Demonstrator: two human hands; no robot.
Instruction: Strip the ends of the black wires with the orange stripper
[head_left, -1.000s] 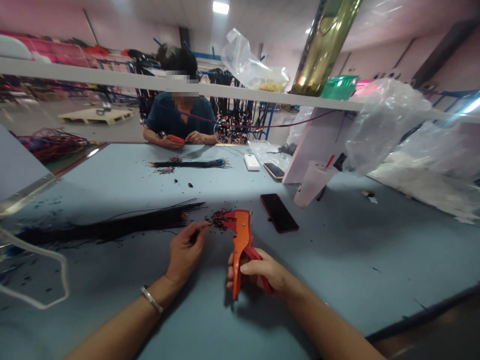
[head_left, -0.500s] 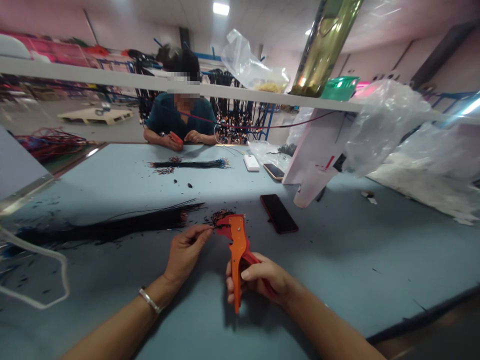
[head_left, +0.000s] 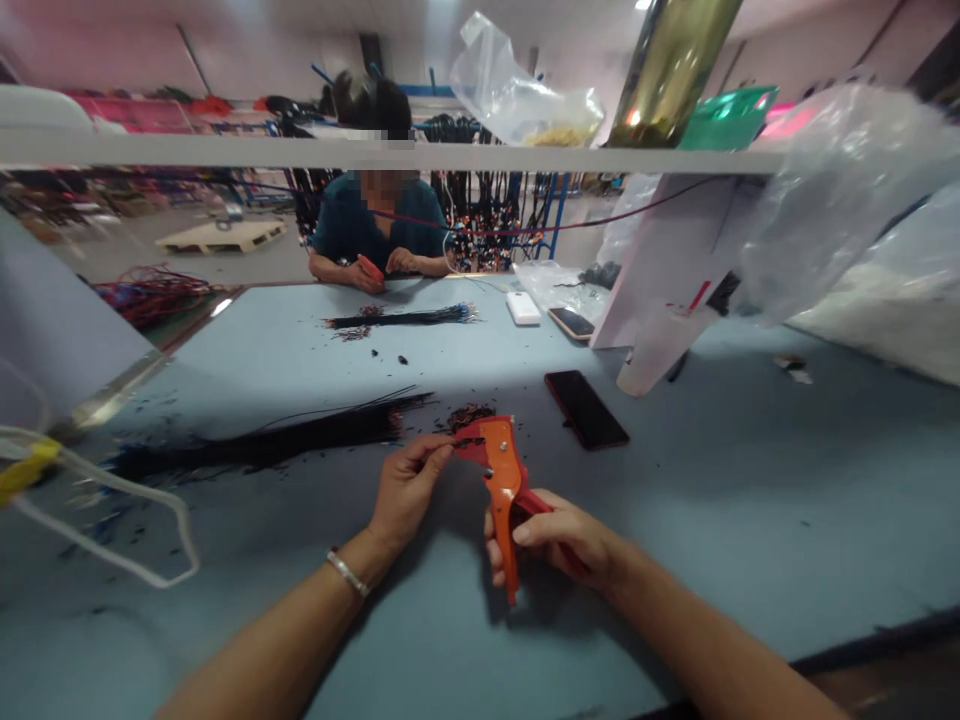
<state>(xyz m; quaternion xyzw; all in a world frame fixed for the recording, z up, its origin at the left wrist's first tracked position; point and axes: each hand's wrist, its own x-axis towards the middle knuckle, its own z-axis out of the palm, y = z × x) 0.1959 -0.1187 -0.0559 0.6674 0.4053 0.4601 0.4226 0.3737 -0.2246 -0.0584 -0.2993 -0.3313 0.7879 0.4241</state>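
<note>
My right hand (head_left: 555, 540) is closed round the handles of an orange and red wire stripper (head_left: 501, 465), which stands tilted above the table with its jaws at the top left. Beside those jaws my left hand (head_left: 411, 485) pinches a thin dark wire, its end at the jaw opening; most of the wire is hidden by my fingers. A long bundle of black wires (head_left: 300, 440) lies on the table left of my left hand. Behind the stripper head is a small heap of wire scraps (head_left: 471, 414).
A dark phone (head_left: 586, 408) lies right of the stripper, near a tilted plastic cup (head_left: 664, 350). Across the table (head_left: 720, 520) a person (head_left: 382, 225) holds a red tool behind another wire bundle (head_left: 405, 318). A shelf (head_left: 300, 152) spans the view; a white cable loop (head_left: 176, 545) hangs at left.
The whole view has shifted, so the table things appear further right. Both hands keep their hold, with the wire still at the stripper's jaws.
</note>
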